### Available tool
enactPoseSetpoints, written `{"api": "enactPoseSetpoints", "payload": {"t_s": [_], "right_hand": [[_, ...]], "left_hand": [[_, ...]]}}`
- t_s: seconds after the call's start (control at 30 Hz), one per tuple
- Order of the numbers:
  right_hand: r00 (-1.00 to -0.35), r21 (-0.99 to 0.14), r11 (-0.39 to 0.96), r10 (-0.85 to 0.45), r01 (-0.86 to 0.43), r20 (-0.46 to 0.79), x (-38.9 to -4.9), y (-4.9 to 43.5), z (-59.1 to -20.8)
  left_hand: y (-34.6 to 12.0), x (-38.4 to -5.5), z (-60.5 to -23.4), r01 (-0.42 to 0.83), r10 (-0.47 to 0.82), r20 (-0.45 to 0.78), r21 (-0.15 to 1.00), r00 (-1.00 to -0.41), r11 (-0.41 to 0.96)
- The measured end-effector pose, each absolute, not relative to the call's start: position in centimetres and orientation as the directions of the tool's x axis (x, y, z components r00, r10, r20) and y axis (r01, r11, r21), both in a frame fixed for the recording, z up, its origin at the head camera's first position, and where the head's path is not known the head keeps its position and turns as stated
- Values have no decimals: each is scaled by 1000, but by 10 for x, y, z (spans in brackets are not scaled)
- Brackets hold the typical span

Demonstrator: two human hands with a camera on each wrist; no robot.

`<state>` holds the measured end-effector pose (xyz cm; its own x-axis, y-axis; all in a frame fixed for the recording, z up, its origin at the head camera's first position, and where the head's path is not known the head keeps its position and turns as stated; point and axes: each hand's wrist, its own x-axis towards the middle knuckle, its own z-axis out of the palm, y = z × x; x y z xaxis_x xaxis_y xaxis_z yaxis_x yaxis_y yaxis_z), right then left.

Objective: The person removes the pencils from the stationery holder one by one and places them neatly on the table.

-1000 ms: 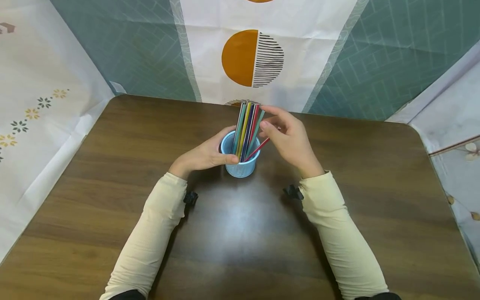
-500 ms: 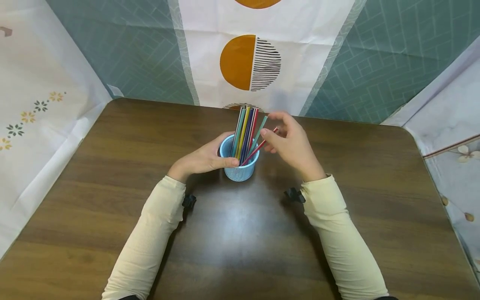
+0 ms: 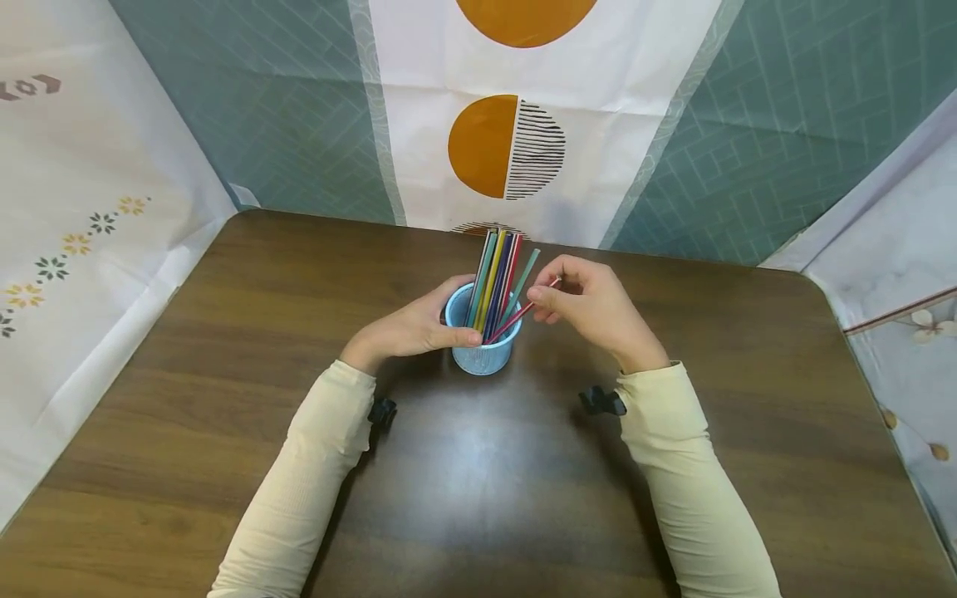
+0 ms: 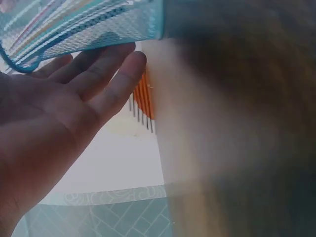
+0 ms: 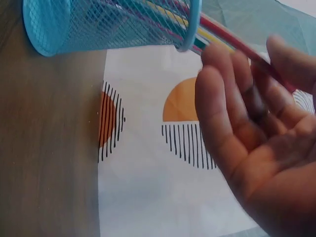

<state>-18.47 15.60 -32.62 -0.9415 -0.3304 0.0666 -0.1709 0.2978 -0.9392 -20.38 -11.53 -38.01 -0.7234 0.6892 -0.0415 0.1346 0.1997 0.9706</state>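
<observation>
Pencil, red, is slanting toward two o'clock from the cup, the nearer right hand seemingly pinching its upper end.

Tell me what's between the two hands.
The blue mesh cup of colored sticks, which the left hand holds; one red stick slants from it to the right hand. The head view shows this.

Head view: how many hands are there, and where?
2: the left hand holds the cup; the right hand pinches a red stick leaning from it. No others show.
</observation>
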Motion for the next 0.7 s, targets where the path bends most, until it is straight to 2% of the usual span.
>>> {"api": "enactPoseSetpoints", "payload": {"t_s": [0.2,0.47,0.7], "right_hand": [[-921,-947,237,-372,-218,119,-183,161,-324],[-936,-922,227,-236,-313,260,-183,165,-320],[-917,-914,126,-168,-385,362,-185,171,-319]], "left_hand": [[-117,-199,-373,112,702,-46,978,-710,178],[-116,-197,-370,121,692,-103,956,-714,267],[-117,-197,-369,144,685,-100,946,-722,290]]}}
